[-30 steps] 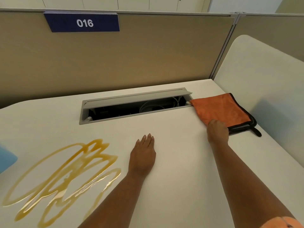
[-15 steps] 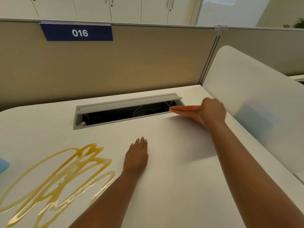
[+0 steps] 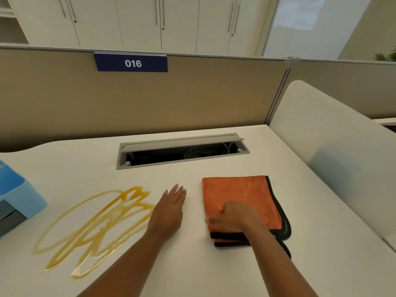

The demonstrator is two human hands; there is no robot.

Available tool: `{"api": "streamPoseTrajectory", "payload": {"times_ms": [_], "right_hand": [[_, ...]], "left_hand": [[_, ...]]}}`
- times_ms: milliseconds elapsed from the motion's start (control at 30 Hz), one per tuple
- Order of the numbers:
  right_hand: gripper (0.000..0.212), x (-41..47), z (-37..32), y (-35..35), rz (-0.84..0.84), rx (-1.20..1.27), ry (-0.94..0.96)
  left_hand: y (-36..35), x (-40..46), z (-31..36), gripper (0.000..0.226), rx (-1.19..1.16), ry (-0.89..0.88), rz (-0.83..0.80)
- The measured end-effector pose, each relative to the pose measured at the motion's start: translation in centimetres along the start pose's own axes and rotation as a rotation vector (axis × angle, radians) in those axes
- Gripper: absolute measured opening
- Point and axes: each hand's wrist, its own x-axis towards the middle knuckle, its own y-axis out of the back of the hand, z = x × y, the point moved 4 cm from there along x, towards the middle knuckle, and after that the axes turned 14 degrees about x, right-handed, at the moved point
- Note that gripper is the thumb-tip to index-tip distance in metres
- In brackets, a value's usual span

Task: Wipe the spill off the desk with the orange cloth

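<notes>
A folded orange cloth (image 3: pixel 240 194) with a dark trim lies flat on the white desk (image 3: pixel 214 271), right of centre. My right hand (image 3: pixel 233 217) rests on its near edge, fingers curled onto the fabric. My left hand (image 3: pixel 169 209) lies flat on the desk, palm down, fingers together, a little left of the cloth. An amber, glossy spill (image 3: pixel 94 228) in looping streaks covers the desk to the left, its right edge almost touching my left hand.
A grey cable tray opening (image 3: pixel 182 151) with its lid raised runs across the back of the desk. A light blue box (image 3: pixel 17 198) stands at the left edge. A tan partition (image 3: pixel 192 99) rises behind, and a white side divider (image 3: pixel 334 146) stands on the right.
My right hand has pulled the orange cloth from the far right corner near the cable tray towards me, to the middle right of the desk. My left hand stays flat.
</notes>
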Motion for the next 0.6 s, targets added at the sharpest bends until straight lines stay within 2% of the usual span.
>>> {"api": "streamPoseTrajectory", "payload": {"times_ms": [100,200,267,400,500,533,600], "right_hand": [[0.092,1.3,0.8,-0.1,0.255,0.095,0.008],[0.102,1.9,1.2,-2.3,0.271,0.117,-0.035],[0.091,2.3,1.1,-3.1,0.338,0.062,-0.043],[0.04,2.4,0.5,-2.7,0.494,-0.01,0.026],[0.014,2.4,0.6,-2.2,0.493,0.066,0.022],[0.012,2.3,0.6,-1.9,0.481,0.12,-0.004],[0.022,2.4,0.7,-1.0,0.487,0.168,-0.054]], "left_hand": [[1.5,-2.5,-3.0,0.048,0.105,0.019,0.084],[2.3,-5.3,-6.5,0.056,0.151,0.122,0.022],[2.5,-7.1,-8.6,0.057,0.148,0.201,0.035],[2.5,-10.0,-11.9,0.058,0.056,0.326,0.079],[2.0,-12.5,-14.4,0.059,0.01,0.461,0.092],[1.8,-13.8,-15.4,0.057,0.009,0.513,0.088],[1.1,-16.6,-17.9,0.05,-0.008,0.625,0.059]]}}
